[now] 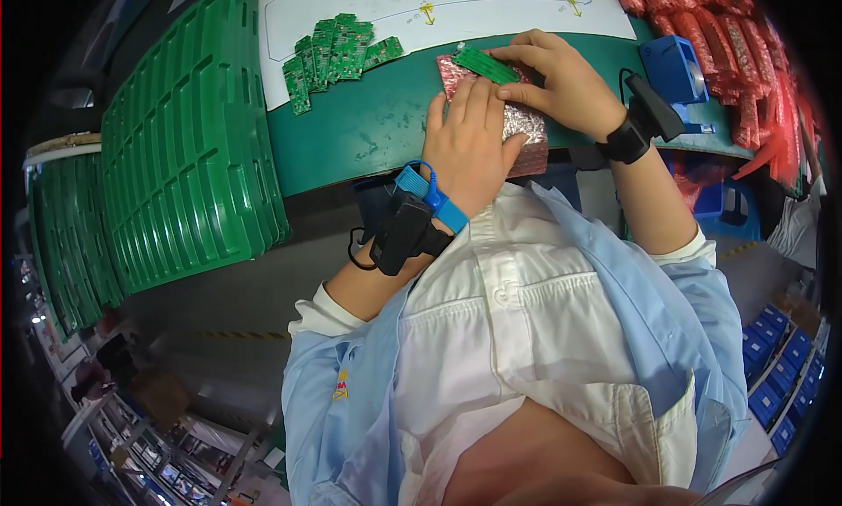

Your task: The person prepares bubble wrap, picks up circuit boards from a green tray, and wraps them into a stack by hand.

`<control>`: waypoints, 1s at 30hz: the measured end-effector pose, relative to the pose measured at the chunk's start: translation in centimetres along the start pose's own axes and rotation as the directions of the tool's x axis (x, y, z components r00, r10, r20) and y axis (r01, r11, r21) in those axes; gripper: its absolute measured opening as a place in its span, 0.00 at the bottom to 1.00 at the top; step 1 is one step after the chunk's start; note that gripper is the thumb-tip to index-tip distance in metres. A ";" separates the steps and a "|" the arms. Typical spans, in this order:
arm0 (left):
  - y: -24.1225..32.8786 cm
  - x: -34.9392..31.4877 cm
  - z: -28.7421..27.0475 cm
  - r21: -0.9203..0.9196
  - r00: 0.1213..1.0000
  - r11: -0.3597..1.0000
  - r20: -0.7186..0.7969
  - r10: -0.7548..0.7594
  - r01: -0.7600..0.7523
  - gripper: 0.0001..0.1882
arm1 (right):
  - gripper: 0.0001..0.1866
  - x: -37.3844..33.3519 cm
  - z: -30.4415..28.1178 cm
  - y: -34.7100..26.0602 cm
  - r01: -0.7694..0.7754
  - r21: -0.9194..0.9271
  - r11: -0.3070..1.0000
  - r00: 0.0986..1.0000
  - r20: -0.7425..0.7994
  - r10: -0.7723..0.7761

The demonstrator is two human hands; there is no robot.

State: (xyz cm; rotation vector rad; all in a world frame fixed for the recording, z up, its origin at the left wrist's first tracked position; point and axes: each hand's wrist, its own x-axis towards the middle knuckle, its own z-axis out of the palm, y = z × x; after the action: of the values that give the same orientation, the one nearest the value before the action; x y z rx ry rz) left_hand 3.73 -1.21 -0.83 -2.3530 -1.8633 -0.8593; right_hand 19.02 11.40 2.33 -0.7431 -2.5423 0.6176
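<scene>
Between the thumb and fingers of my right hand (pixel 566 83) is a green circuit board (pixel 485 65), held at a slant over the far end of a pink bubble-wrap bag (pixel 530 148). My left hand (pixel 472 151) lies on the bag with its fingers stretched out flat, their tips close to the board's lower edge. The bag rests at the near edge of the green tabletop (pixel 351 151), partly hidden under both hands. Whether the board's lower end is inside the bag I cannot tell.
Several green circuit boards (pixel 338 54) lie fanned out at the far left, partly on a white sheet (pixel 491 10). Stacked green crates (pixel 197 146) stand at the left. Filled red bubble-wrap bags (pixel 702 41) pile up at the far right, beside a blue box-shaped object (pixel 671 69).
</scene>
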 end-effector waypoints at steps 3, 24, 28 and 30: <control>0.0 0.0 0.1 -0.003 1.000 1.000 0.000 0.005 -0.005 0.29 | 0.23 0.3 -0.2 0.0 0.035 -0.060 0.998 0.999 0.018 -0.034; -0.1 -0.2 0.4 -0.001 0.999 1.000 0.034 0.001 -0.001 0.31 | 0.15 2.9 -0.5 0.7 0.180 -0.213 0.960 0.984 0.050 -0.173; -0.3 -0.2 0.4 0.009 1.000 1.000 0.025 0.004 -0.004 0.32 | 0.15 3.6 -0.6 0.3 0.125 -0.130 0.984 0.985 0.131 -0.108; -0.3 -0.2 0.4 0.013 1.000 1.000 0.019 0.005 -0.006 0.32 | 0.15 3.5 -0.7 -0.1 0.152 -0.176 0.973 0.985 0.105 -0.135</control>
State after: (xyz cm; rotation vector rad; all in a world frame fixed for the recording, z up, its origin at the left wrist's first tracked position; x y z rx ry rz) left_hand 3.57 -1.16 -1.39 -2.3661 -1.8625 -0.8246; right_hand 16.58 13.57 3.86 -0.5956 -2.7366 0.3820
